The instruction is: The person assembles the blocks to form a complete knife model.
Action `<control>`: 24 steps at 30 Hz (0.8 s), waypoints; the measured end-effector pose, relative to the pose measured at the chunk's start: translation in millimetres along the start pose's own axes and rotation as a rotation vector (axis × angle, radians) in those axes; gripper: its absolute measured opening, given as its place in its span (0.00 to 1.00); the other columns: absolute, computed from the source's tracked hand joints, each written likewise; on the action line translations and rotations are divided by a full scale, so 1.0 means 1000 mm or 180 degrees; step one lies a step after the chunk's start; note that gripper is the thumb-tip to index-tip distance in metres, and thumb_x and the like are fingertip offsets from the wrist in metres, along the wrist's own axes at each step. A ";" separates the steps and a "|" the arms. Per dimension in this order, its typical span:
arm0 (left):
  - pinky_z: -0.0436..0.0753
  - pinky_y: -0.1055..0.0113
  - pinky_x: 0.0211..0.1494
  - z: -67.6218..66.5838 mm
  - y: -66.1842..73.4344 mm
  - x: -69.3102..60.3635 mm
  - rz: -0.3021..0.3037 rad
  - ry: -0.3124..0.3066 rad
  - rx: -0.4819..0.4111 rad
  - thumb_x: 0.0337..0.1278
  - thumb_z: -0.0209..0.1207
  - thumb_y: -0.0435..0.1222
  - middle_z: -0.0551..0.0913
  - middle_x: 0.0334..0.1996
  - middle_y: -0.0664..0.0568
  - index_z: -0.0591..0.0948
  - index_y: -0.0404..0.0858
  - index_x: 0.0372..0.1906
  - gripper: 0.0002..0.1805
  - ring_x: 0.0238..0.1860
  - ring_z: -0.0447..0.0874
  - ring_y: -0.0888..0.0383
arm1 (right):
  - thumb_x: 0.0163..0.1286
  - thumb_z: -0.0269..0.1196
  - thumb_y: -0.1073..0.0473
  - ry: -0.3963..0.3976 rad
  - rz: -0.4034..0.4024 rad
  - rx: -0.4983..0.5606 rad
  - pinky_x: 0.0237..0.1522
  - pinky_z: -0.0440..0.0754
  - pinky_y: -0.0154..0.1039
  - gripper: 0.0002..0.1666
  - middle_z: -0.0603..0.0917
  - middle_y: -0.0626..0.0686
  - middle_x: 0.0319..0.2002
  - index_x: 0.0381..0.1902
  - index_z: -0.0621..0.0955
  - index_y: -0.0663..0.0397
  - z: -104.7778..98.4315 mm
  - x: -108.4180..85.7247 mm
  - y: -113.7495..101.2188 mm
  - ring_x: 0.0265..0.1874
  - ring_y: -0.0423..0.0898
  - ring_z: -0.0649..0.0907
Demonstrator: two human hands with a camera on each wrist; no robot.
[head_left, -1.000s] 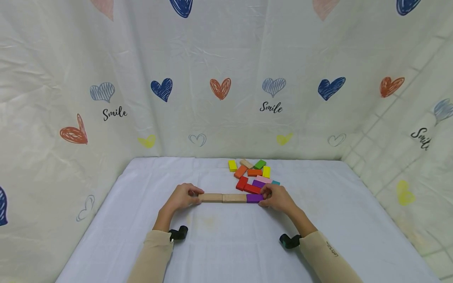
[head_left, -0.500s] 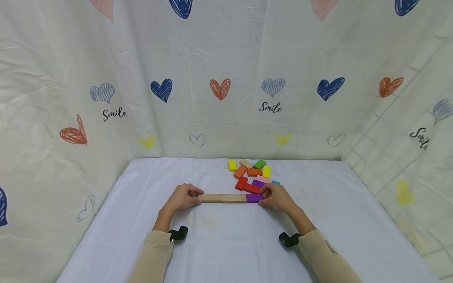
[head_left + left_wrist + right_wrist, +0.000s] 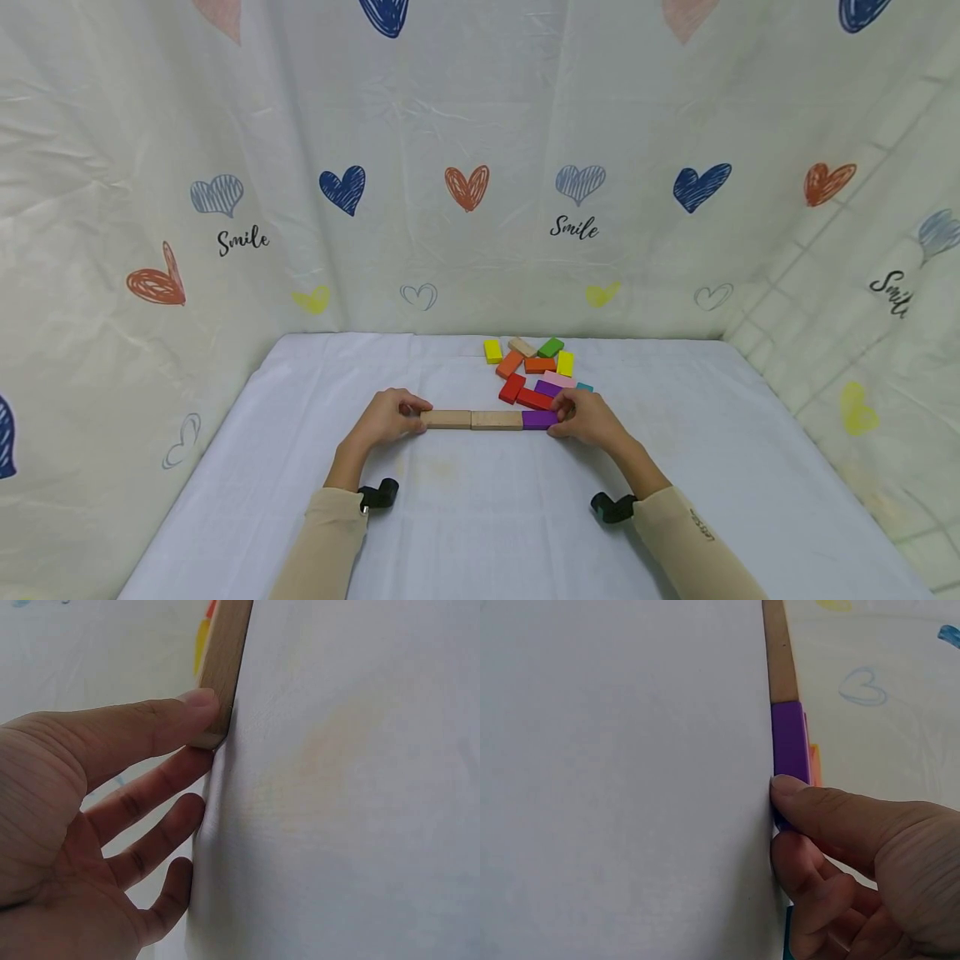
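Two natural wood blocks (image 3: 447,420) and a purple block (image 3: 537,421) lie end to end in a straight row on the white cloth. The left hand (image 3: 391,417) pinches the row's left end; in the left wrist view its thumb presses the wooden block (image 3: 225,660) near its end, other fingers spread below. At the other end the right hand (image 3: 588,418) grips the purple block between thumb and fingers. The right wrist view shows the thumb on the purple block (image 3: 790,739), which touches the wooden one (image 3: 781,660), with the remaining fingers curled.
Just behind the row's right half lies a loose group of blocks: red (image 3: 513,388), orange (image 3: 539,366), yellow (image 3: 492,351), green (image 3: 551,347), pink, purple, teal and wood. A white curtain (image 3: 510,275) printed with hearts hangs behind the cloth-covered table (image 3: 465,533).
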State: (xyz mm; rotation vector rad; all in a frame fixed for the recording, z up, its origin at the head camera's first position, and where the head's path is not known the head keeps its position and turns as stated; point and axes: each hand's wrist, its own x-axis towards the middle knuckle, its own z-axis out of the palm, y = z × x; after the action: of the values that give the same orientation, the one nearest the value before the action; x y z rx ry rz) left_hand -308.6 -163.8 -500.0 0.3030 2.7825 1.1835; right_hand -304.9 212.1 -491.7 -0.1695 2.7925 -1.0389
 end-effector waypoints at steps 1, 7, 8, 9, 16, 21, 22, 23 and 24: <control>0.74 0.64 0.42 0.000 0.000 0.000 0.0001 -0.0001 -0.0001 0.48 0.76 0.32 0.86 0.38 0.56 0.92 0.49 0.44 0.16 0.40 0.75 0.57 | 0.56 0.79 0.60 -0.0008 -0.0018 0.0010 0.39 0.80 0.36 0.20 0.80 0.52 0.34 0.43 0.82 0.56 0.000 0.000 0.000 0.35 0.47 0.77; 0.74 0.64 0.41 -0.001 0.000 -0.002 0.0014 0.0001 -0.0017 0.48 0.76 0.32 0.86 0.38 0.56 0.92 0.48 0.45 0.16 0.39 0.75 0.57 | 0.56 0.79 0.59 -0.0062 -0.0037 0.0015 0.39 0.80 0.36 0.20 0.80 0.52 0.33 0.43 0.82 0.55 -0.003 -0.001 0.000 0.35 0.47 0.78; 0.75 0.64 0.41 0.000 0.000 -0.002 0.0015 0.0000 -0.0019 0.49 0.76 0.32 0.86 0.38 0.56 0.92 0.49 0.45 0.16 0.40 0.76 0.57 | 0.56 0.79 0.59 -0.0076 -0.0034 -0.0001 0.39 0.80 0.36 0.21 0.80 0.52 0.33 0.44 0.81 0.55 -0.003 -0.002 0.000 0.35 0.47 0.78; 0.75 0.64 0.42 0.000 0.000 -0.002 0.0014 -0.0003 -0.0020 0.49 0.76 0.32 0.86 0.38 0.57 0.92 0.49 0.45 0.16 0.40 0.76 0.57 | 0.57 0.79 0.58 -0.0093 -0.0028 -0.0012 0.38 0.80 0.36 0.21 0.80 0.51 0.34 0.44 0.81 0.54 -0.005 -0.002 0.000 0.35 0.47 0.78; 0.74 0.64 0.41 -0.001 0.000 -0.001 0.0046 0.0004 -0.0026 0.48 0.76 0.32 0.86 0.37 0.57 0.92 0.49 0.45 0.16 0.39 0.75 0.57 | 0.66 0.72 0.52 -0.0041 -0.0185 -0.0028 0.36 0.79 0.37 0.18 0.81 0.51 0.36 0.49 0.82 0.54 -0.026 0.006 0.002 0.36 0.47 0.78; 0.75 0.63 0.42 -0.002 0.001 -0.002 0.0057 0.0011 -0.0017 0.48 0.76 0.31 0.88 0.39 0.57 0.92 0.47 0.45 0.16 0.39 0.76 0.57 | 0.68 0.70 0.55 0.0017 -0.0415 -0.0021 0.39 0.80 0.36 0.17 0.84 0.53 0.41 0.51 0.84 0.56 -0.034 0.018 0.001 0.40 0.49 0.79; 0.75 0.63 0.43 -0.002 0.001 -0.003 0.0058 0.0010 -0.0016 0.49 0.76 0.31 0.88 0.39 0.56 0.92 0.47 0.45 0.16 0.40 0.76 0.57 | 0.67 0.71 0.56 0.0000 -0.0455 -0.0028 0.39 0.80 0.36 0.17 0.84 0.53 0.42 0.51 0.84 0.55 -0.033 0.021 0.000 0.40 0.49 0.79; 0.75 0.62 0.44 -0.002 0.001 -0.003 0.0059 0.0014 -0.0014 0.49 0.76 0.31 0.88 0.39 0.56 0.92 0.47 0.45 0.16 0.40 0.76 0.56 | 0.67 0.71 0.56 -0.0037 -0.0478 -0.0023 0.39 0.80 0.36 0.17 0.85 0.53 0.43 0.51 0.85 0.55 -0.031 0.024 -0.001 0.40 0.49 0.79; 0.75 0.62 0.44 -0.002 0.001 -0.003 0.0057 0.0015 -0.0011 0.49 0.76 0.31 0.88 0.40 0.57 0.92 0.47 0.45 0.16 0.41 0.76 0.56 | 0.67 0.72 0.57 -0.0082 -0.0499 -0.0025 0.40 0.81 0.36 0.16 0.85 0.52 0.44 0.51 0.85 0.54 -0.030 0.026 -0.003 0.41 0.49 0.79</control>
State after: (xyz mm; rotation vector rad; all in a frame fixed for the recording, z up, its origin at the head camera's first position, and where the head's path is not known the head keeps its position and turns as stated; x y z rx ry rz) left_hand -306.1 -165.2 -498.0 0.3257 2.7874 1.1944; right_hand -336.3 224.8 -470.4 -0.4056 2.7975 -1.0507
